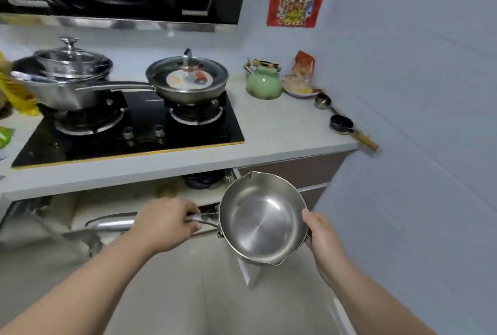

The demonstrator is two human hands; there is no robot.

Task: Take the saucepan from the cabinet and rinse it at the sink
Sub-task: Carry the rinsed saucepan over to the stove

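A: Where is the saucepan [262, 219] just now?

B: Out of the cabinet [129, 200] and in the air, just in front of its open shelf and below the edge of the counter [269, 130]; its open mouth tips up toward the camera, so the bare steel inside shows, with nothing visible in it; one pouring lip points up toward the counter, the other down toward the floor.

A: And who has hold of it?

B: Both hands; the left hand [166, 223] has its fingers curled tight round the saucepan's handle, just left of the bowl; the right hand [321, 235] cups the rim on the far side from the handle, thumb over the edge, the other fingers hidden behind the wall, so I cannot tell how firmly they press; I judge the second hand is there to steady the bowl and tilt it for a look inside.

A: What lies round the saucepan?

B: Behind it the cabinet stands open, with a dark coiled thing and a yellowish blur on the shelf, too soft to name; above the saucepan, on the counter, a black hob [129, 130] carries a lidded pan [188, 79] and a lidded pot [67, 79]; up and to the right of the saucepan stand a green kettle [263, 83] and two small ladles by the wall.

A: And the sink?

B: Not in view; the fetching looks done, the rinsing not yet begun.
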